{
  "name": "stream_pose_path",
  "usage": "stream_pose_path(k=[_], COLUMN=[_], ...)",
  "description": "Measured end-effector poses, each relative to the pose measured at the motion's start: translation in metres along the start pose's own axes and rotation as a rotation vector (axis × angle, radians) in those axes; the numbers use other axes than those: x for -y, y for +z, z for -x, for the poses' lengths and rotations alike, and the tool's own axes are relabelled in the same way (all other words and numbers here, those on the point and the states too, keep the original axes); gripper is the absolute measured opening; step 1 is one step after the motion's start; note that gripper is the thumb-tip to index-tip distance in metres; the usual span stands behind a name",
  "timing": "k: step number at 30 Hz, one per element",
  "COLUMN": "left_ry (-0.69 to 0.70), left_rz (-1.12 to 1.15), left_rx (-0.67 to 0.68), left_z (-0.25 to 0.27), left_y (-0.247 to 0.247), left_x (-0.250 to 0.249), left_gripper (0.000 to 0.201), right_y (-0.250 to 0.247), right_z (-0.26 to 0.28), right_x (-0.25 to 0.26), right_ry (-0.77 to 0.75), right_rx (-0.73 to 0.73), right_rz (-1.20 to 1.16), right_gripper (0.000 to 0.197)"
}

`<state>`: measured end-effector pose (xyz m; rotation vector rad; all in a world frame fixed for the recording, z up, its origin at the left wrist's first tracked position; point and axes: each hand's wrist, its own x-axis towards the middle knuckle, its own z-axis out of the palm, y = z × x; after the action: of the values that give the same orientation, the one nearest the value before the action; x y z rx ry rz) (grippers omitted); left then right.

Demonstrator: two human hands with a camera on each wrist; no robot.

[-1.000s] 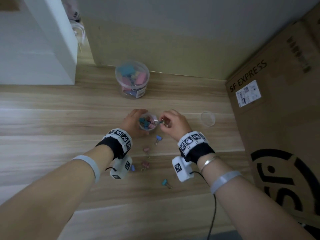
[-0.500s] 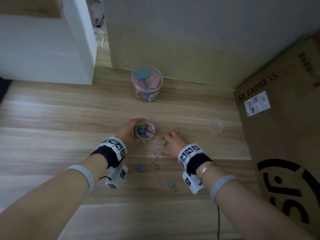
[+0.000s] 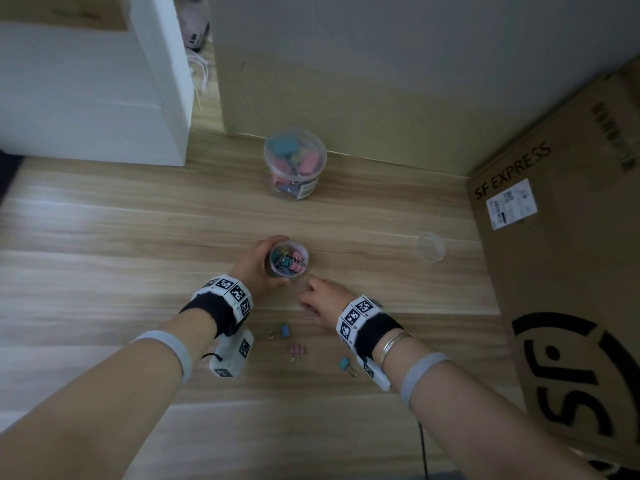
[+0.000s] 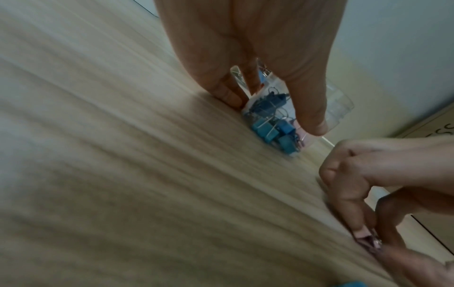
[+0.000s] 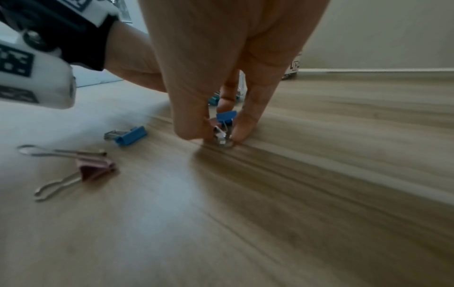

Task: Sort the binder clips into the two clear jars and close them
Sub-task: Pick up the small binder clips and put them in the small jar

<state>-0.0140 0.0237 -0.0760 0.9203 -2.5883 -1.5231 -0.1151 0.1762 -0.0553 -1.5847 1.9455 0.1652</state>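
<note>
A small clear jar with no lid stands on the wooden floor, holding several blue, pink and yellow binder clips. My left hand grips its side; in the left wrist view the thumb and fingers wrap the jar. Just in front of it, my right hand is down at the floor, pinching a blue binder clip by its wire handles, with a pink one pressed beside it. Loose on the floor lie a blue clip, a pink clip and a teal clip. The small clear lid lies to the right.
A larger clear jar of big clips stands near the back wall. A big cardboard box fills the right side. White furniture stands at the back left. A black cable trails under my right arm.
My right hand left the small jar's mouth, dropped to the floor and now pinches clips there. The left hand kept hold of the jar. The view shifted back.
</note>
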Motion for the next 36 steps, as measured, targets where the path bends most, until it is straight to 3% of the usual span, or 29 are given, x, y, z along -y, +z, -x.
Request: stream_pose_path(k=[4,8,12,16,19,20,23,26,30,36], left_ry=[0.008,0.01,0.002,-0.007,0.025,0.033,0.061,0.064,0.077,0.068], left_rz=[-0.004,0.002,-0.02,-0.044,-0.041,-0.038,-0.033,-0.022,-0.008,0.012], left_rx=[0.001,0.009,0.012,0.034,0.029,0.024,0.014,0.025,0.031,0.049], left_z=[0.0,-0.001,-0.004,-0.004,0.0,0.002,0.007,0.009,0.01,0.014], left_y=[0.0,0.0,0.002,0.001,0.002,0.002,0.004,0.005,0.007,0.007], left_x=[0.002,0.004,0.005,0.004,0.006,0.007,0.009,0.01,0.011,0.016], left_gripper=[0.084,0.085,0.088,0.091,0.089,0.088,0.087,0.086,0.086,0.085], right_y=[-0.003,-0.031,-0.061,-0.06,-0.049,-0.043,-0.016,0.011,0.022,0.025], right_z=[0.002,0.006,-0.008,-0.02,-0.002,0.009,0.035,0.051,0.057,0.039], right_x=[-0.004,-0.009,0.0,0.011,0.004,0.0,-0.009,-0.013,-0.012,0.006], right_ry=[0.025,0.089,0.014,0.001,-0.004,-0.019,-0.005,0.013,-0.001,0.037], right_rx=[-0.092,-0.275,-0.462,-0.373,-0.338,-0.256,0.167,0.363,0.376,0.152], right_rz=[-0.084,-0.216,-0.265,-0.252,-0.287,-0.271,-0.133,-0.084,-0.042,-0.127], right_gripper=[0.014,0.015,0.018,0.027,0.021,0.018,0.025,0.046,0.046,0.044])
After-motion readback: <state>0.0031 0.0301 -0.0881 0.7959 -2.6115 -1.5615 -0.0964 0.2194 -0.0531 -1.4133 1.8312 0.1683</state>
